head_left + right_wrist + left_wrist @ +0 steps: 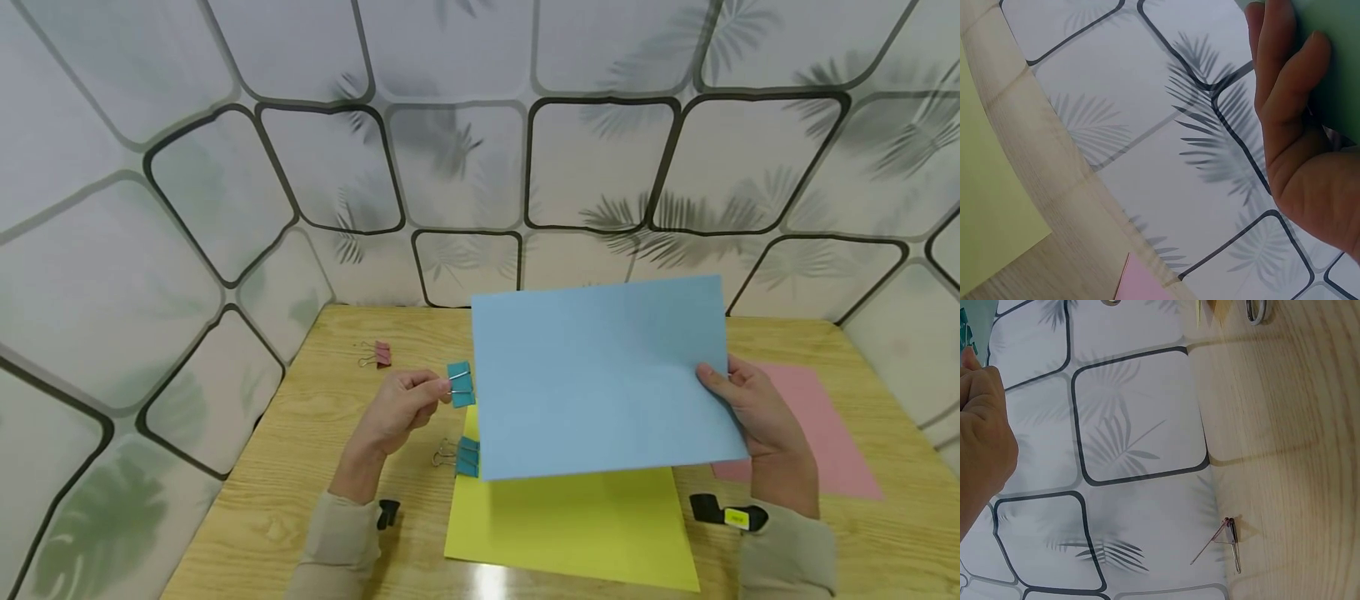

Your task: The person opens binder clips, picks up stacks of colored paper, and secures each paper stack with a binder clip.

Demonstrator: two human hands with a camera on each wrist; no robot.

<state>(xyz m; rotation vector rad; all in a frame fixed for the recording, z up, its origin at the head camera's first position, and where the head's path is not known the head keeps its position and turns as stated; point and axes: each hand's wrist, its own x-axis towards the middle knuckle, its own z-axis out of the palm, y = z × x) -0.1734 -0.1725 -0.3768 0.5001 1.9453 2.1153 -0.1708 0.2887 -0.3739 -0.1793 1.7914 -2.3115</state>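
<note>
My left hand (pixel 396 408) pinches a blue binder clip (pixel 461 383) by its wire handles, right beside the left edge of a blue sheet (pixel 600 375). Whether the clip bites on that edge I cannot tell. The sheet is held up, tilted, by my right hand (pixel 761 408), its thumb on the front face at the right edge. Below it a yellow sheet (pixel 577 533) lies on the table, partly covered. A second blue binder clip (pixel 467 457) sits at the yellow sheet's left edge, handles pointing left. In the left wrist view, only part of the left hand (pixel 985 419) shows.
A pink binder clip (pixel 383 354) rests on the wooden table (pixel 300 467) at the back left. On the right lies a pink sheet (pixel 817 433), partly behind my right hand. A patterned curtain-like backdrop (pixel 465 167) rises along the table's back and sides.
</note>
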